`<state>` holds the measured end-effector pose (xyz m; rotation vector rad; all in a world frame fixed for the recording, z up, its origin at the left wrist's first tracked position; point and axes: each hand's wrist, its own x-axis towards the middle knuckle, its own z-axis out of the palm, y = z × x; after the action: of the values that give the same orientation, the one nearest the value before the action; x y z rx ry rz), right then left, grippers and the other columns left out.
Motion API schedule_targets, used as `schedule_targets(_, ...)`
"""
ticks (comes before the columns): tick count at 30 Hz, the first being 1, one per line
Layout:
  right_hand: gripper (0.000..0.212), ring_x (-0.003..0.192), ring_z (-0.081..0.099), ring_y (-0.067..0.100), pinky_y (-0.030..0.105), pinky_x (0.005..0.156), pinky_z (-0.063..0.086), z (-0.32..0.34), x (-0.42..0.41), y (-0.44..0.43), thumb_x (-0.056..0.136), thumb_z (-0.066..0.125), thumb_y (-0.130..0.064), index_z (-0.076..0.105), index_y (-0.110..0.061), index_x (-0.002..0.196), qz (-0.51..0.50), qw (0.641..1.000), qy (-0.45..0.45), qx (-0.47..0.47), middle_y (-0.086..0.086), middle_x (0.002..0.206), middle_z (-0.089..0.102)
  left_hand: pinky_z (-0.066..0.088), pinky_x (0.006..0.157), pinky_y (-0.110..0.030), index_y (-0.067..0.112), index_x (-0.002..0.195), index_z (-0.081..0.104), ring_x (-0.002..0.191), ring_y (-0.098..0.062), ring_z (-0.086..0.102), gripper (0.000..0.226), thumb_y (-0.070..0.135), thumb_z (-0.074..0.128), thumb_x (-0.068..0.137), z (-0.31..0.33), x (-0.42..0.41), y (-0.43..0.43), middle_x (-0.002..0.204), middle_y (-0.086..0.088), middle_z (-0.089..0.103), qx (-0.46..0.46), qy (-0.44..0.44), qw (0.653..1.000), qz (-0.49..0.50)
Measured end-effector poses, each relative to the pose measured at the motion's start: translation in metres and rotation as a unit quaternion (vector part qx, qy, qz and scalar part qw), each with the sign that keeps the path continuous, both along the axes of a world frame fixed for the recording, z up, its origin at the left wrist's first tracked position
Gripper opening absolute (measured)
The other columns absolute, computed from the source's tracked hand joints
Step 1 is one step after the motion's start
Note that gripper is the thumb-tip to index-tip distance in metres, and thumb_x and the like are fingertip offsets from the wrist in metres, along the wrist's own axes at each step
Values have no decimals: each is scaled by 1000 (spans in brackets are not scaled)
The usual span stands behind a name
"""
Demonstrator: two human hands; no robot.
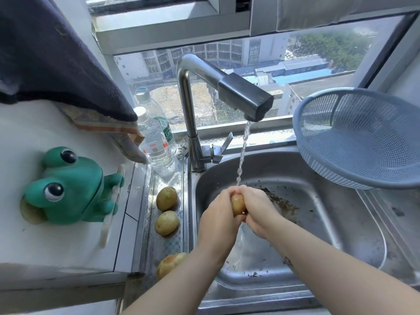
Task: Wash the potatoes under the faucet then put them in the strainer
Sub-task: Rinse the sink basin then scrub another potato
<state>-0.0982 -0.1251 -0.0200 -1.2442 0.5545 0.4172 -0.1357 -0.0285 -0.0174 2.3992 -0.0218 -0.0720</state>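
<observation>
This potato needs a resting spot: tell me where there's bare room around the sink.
Free: the steel drainboard right of the basin, below the strainer; also the white counter between the frog and its front edge. Crowded: the ledge left of the basin, where three potatoes and two bottles sit.

Bare left hand [217, 215], bare right hand [259, 209], bare forearms [181, 276], small dark mark [288, 261] on right forearm

small yellow-brown potato [237, 204] largely covered by left hand [218, 215] and right hand [259, 208], nearest brown-skinned potato [169, 263] partly hidden by left forearm [181, 278], round blue plastic strainer [354, 137] cut by right edge
</observation>
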Motion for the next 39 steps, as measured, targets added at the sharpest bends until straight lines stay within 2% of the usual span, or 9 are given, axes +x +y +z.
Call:
schedule_targets(7, 23, 72, 65, 23, 35, 61, 56, 0, -2, -6, 94, 47, -12, 67, -7, 83, -61, 997, 2, 44, 13, 82, 68, 38, 87, -13, 31, 130, 43, 109, -5, 50, 58, 31, 73, 80, -2, 1, 4, 119, 13, 50, -75, 32, 996, -39)
schedule_targets(10, 26, 80, 66, 20, 32, 68, 56, -2, -4, -10, 98, 38, -11, 64, -10, 100, -1, 998, -49, 45, 10, 95, 70, 46, 97, -30, 33, 127, 45, 110, -14, 50, 53, 48, 65, 80, -1, 7, 6, 119, 5, 36, -117, 146, 982, -26)
schedule_targets(17, 26, 108, 62, 26, 38, 89, 54, 0, -7, -11, 101, 36, -15, 57, -10, 116, 45, 992, -57, 100, 10, 118, 64, 54, 66, -27, 33, 136, 35, 88, -18, 61, 84, 45, 75, 63, -2, 20, 13, 125, -5, 42, -213, 264, 939, -58)
schedule_targets(22, 33, 104, 60, 11, 26, 91, 51, 5, -7, -18, 92, 58, -21, 52, -20, 124, 257, 954, -99, -115, -1, 114, 60, 54, 82, -41, 22, 118, 55, 88, -16, 65, 68, 45, 72, 56, -10, 17, 13, 99, 3, 67, -201, 218, 954, -47)
schedule_targets(27, 23, 84, 62, 16, 29, 74, 50, 3, -4, -7, 95, 48, -23, 68, -11, 94, 157, 934, -177, -266, 4, 90, 68, 45, 72, -16, 21, 124, 48, 99, -10, 58, 48, 26, 69, 81, -6, 12, 1, 111, 8, 59, -82, 95, 992, -13)
schedule_targets(30, 35, 72, 62, 17, 28, 65, 52, 2, -3, 0, 100, 40, -19, 69, -2, 87, 41, 975, -145, -165, 7, 76, 66, 39, 85, -18, 24, 133, 39, 109, -9, 50, 54, 19, 64, 86, -4, 9, -4, 124, 3, 49, -82, 57, 995, -16)
schedule_targets(32, 34, 73, 63, 19, 28, 63, 56, 8, -1, 1, 101, 38, -19, 64, 1, 94, -4, 998, -65, 23, 11, 79, 65, 34, 86, -16, 26, 137, 35, 106, -7, 45, 59, 18, 64, 86, -4, 11, -1, 125, 2, 46, -95, 66, 993, -17)
schedule_targets(35, 26, 91, 60, 25, 35, 83, 53, 16, -1, -3, 99, 37, -10, 57, 2, 109, 1, 973, -12, 230, 16, 97, 61, 38, 84, -21, 21, 134, 35, 105, -12, 49, 58, 19, 66, 85, -5, 15, 7, 125, -3, 49, -116, 97, 988, -13)
schedule_targets(39, 23, 95, 59, 21, 29, 85, 50, 14, -7, -3, 97, 39, -1, 54, -1, 115, 73, 985, -49, 150, 14, 104, 60, 48, 73, -23, 21, 126, 33, 92, -12, 56, 51, 23, 64, 86, -7, 16, 8, 120, -2, 52, -124, 154, 980, 2)
